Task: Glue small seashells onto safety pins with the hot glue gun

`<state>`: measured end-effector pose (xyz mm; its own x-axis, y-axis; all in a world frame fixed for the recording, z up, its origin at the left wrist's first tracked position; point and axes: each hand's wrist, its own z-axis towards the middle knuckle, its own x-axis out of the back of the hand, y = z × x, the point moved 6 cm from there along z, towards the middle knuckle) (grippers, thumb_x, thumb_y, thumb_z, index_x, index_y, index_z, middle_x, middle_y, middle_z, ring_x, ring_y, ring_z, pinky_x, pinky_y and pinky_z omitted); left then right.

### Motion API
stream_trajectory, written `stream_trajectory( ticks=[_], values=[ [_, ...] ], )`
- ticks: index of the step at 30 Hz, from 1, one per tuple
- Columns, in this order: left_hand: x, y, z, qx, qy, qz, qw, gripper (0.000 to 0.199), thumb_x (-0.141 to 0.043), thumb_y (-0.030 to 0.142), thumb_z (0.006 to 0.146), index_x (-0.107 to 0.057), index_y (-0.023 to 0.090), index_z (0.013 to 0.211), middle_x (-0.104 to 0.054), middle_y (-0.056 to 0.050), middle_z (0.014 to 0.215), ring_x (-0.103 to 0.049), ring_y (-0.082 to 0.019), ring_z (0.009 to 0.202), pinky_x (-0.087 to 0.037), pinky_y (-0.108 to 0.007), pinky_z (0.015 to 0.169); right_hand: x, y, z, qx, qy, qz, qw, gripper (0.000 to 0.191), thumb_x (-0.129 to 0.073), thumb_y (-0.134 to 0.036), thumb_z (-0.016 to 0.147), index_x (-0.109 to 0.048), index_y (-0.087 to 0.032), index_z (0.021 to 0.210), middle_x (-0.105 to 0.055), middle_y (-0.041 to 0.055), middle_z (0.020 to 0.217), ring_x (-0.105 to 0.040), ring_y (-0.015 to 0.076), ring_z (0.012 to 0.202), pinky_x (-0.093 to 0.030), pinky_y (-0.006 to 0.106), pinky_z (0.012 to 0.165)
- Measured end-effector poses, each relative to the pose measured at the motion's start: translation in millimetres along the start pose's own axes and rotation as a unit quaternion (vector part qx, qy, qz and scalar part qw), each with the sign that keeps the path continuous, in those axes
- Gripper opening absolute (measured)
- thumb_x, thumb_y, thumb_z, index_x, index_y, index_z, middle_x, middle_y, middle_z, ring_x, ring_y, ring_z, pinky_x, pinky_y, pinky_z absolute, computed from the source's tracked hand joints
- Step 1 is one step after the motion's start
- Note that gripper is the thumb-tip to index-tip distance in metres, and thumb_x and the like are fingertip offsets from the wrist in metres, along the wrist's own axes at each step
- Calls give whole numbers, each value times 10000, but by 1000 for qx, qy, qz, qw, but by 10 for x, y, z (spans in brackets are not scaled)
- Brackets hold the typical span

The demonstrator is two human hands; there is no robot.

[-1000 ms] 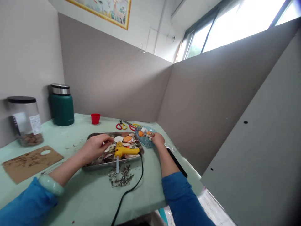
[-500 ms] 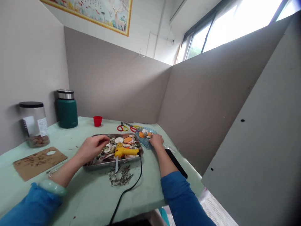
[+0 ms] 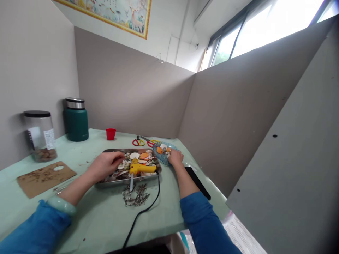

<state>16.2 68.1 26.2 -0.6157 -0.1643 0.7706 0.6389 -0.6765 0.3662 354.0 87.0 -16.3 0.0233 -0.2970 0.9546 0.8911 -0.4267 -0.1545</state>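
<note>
Over the left part of a metal tray [image 3: 116,182] of shells, my left hand [image 3: 107,164] has its fingers pinched together; whatever may be in them is hidden. My right hand [image 3: 176,158] reaches to the right rim of a blue glass dish [image 3: 162,160] holding orange and white shells. Its fingers are curled in, and I cannot make out what they hold. A yellow glue gun [image 3: 141,168] lies across the tray, nozzle toward me. Metal clips [image 3: 137,196] are heaped just in front of it.
A black cord [image 3: 144,211] runs from the glue gun to the table's front edge. Scissors [image 3: 148,141] and a red cup [image 3: 111,134] stand at the back. Leftward are cardboard [image 3: 45,179], a clear jar [image 3: 41,135] and a green flask [image 3: 76,121]. A black phone-like slab [image 3: 198,184] lies right.
The whole view has shifted slightly. Both hands stay in nearly the same places, the left over the tray and the right at the dish.
</note>
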Motion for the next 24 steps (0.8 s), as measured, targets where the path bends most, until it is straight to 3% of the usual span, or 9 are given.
stream_trajectory(
  ticks=[12, 19, 24],
  values=[
    [-13, 19, -12, 0, -2, 27, 1000, 315, -456, 446, 785, -698, 255, 848, -718, -26, 799, -621, -197, 685, -423, -251, 635, 18, 192, 56, -40, 33, 40, 998, 254, -524, -218, 801, -634, -188, 1028, -618, 134, 1102, -504, 289, 1086, -377, 395, 855],
    [14, 38, -12, 22, -16, 54, 998, 374, -423, 483, 779, -698, 256, 889, -721, -30, 855, -626, -203, 753, -425, -252, 664, 248, 347, 106, -81, 72, 101, 989, 281, -466, -257, 835, -613, -216, 1070, -624, 100, 1104, -523, 265, 1069, -408, 350, 808],
    [43, -50, -5, 55, -15, 115, 992, 336, -414, 450, 807, -674, 251, 878, -714, -30, 860, -613, -199, 717, -380, -261, 625, 323, 289, 74, -51, 88, 133, 986, 267, -474, -280, 824, -639, -189, 1013, -646, 99, 1037, -576, 227, 964, -417, 291, 748]
  ],
)
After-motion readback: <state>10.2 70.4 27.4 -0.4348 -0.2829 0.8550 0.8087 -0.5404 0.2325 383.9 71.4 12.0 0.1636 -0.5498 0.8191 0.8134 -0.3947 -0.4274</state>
